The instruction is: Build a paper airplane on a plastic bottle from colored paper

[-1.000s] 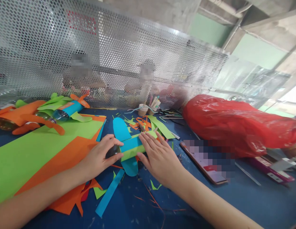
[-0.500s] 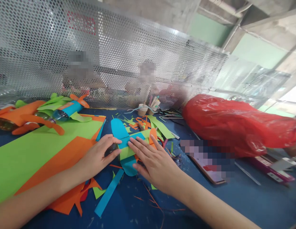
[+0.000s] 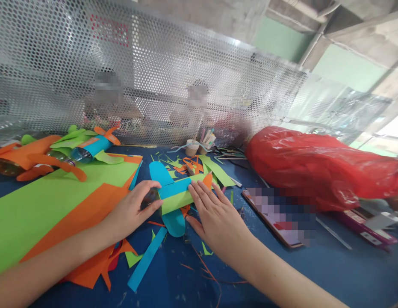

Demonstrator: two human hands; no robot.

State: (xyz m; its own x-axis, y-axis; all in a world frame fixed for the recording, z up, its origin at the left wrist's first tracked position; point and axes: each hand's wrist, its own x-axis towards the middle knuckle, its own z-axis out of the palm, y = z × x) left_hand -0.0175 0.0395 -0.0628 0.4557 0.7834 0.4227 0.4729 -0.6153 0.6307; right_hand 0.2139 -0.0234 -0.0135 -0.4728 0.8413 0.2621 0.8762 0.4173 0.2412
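The green-and-blue paper-wrapped cylinder (image 3: 176,200) lies on its side in front of you on the blue tabletop (image 3: 346,269), between your two hands. One rounded blue paper wing (image 3: 160,172) reaches from it toward 11 o'clock, another toward 6. Your left hand (image 3: 141,203) grips its 9 o'clock end between fingers and thumb. Your right hand (image 3: 216,209) is spread open, its straight fingers laid over the 3 o'clock end, thumb apart beneath. Just beyond those fingers, at 2 o'clock, an orange paper piece (image 3: 207,180) points up.

Taking the cylinder as your dial's centre, a straight blue paper strip (image 3: 146,259) lies at 7 o'clock. Large flat orange paper (image 3: 99,220) overlaps a green paper sheet (image 3: 48,199) toward 9, and a blue-paper-wrapped clear bottle (image 3: 94,149) sits at 10. At 12 to 1 you have green and orange paper scraps (image 3: 195,164), then a pale cup (image 3: 192,148) before the perforated metal screen (image 3: 173,64). A glossy red plastic bag (image 3: 314,167) bulges between 2 and 3; a flat phone (image 3: 274,218) lies past 3.
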